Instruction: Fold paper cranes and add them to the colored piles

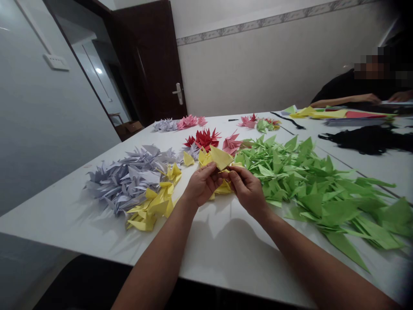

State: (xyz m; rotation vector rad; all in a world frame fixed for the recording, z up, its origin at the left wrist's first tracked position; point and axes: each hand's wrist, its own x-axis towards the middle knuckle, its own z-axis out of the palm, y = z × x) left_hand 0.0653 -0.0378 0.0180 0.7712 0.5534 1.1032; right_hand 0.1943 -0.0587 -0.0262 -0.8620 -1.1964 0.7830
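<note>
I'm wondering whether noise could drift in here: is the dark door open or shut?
Open. The dark door stands swung aside, and through the doorway beside it a glowing light and another space show.

Table [106, 234] = white. L heap of folded paper [129, 178] = pale lilac, w/ yellow pieces [155, 204] by it; R heap [316, 185] = bright green. Small piles behind: red [204, 140], pink [190, 122], lilac [165, 125]. Door [148, 60] = dark reddish brown, handle [178, 93] silvery. Back wall [251, 77] = off-white, w/ grey patterned strip [258, 23]. Sleeve [335, 88] at far R = black. Side wall [41, 129] = bluish grey.
</note>
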